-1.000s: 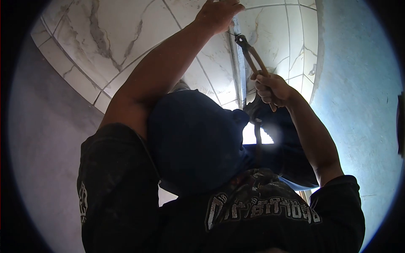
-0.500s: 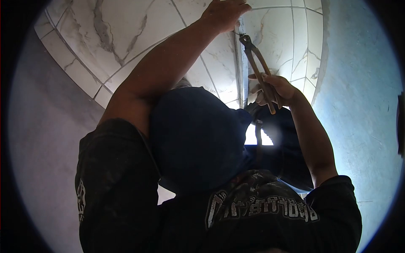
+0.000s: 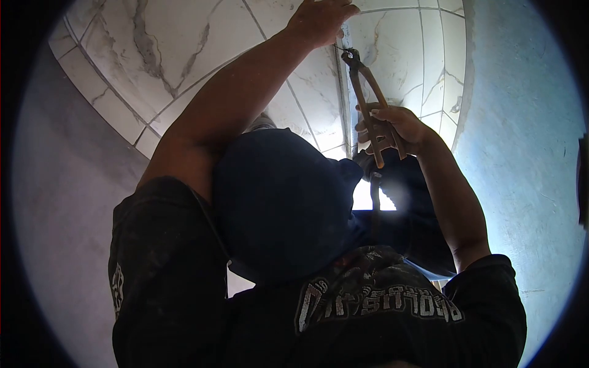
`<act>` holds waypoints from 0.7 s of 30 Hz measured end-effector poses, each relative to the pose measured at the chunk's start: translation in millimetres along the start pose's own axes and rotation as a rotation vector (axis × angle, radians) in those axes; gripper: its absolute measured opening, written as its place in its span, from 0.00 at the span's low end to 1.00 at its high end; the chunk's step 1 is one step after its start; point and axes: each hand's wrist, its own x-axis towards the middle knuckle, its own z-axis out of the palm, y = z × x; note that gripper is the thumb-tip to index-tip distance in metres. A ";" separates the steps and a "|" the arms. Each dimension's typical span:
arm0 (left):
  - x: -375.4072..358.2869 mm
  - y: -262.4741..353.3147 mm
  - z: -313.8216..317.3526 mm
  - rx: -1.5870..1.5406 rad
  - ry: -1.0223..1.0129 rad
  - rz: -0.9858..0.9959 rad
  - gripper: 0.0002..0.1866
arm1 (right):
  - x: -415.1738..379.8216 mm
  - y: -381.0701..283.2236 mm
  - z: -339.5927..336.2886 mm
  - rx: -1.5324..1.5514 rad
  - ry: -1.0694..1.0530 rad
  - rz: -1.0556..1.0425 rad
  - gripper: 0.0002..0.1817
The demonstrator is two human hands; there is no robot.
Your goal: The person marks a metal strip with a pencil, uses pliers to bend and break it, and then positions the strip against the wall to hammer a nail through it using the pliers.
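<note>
My right hand (image 3: 392,127) is wrapped round the long handles of a pair of pincers (image 3: 368,104), whose jaws point up and away from me. The jaws are at a metal strip (image 3: 345,92) running between the tiles, beside a thin dark wire (image 3: 340,49). My left hand (image 3: 322,23) rests at the far end of the strip, just above the jaws. Its fingers are bent toward the strip, and what they hold, if anything, is too small to make out.
White marbled tiles (image 3: 245,61) lie on both sides of the strip. A grey wall (image 3: 67,184) rises at the left and a bluish wall (image 3: 527,153) at the right. My bent knee (image 3: 282,202) in dark cloth fills the centre.
The pincers have shifted slightly left, and their handles have swung a little to the left at the lower end. My left hand has moved slightly left.
</note>
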 end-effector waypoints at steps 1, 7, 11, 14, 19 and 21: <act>1.2 0.4 -1.7 -0.008 -0.023 -0.011 0.28 | -0.9 -2.3 -3.4 0.001 0.002 -0.004 0.34; 4.0 -2.1 7.3 0.057 -0.025 -0.005 0.28 | -3.2 -13.7 -22.4 0.065 -0.033 0.023 0.30; 1.9 -3.1 9.2 0.042 -0.012 0.007 0.28 | -1.8 -18.1 -30.3 0.071 -0.108 0.030 0.28; 3.6 -4.5 10.3 0.073 -0.033 0.013 0.29 | 1.3 -18.3 -32.1 0.063 -0.108 0.021 0.25; 1.9 0.5 -3.1 0.007 -0.070 -0.023 0.29 | 1.8 -15.4 -11.3 -0.016 0.017 0.039 0.21; 2.1 3.1 -5.6 0.004 -0.094 -0.029 0.29 | 2.5 -7.9 -4.1 -0.164 0.120 -0.006 0.23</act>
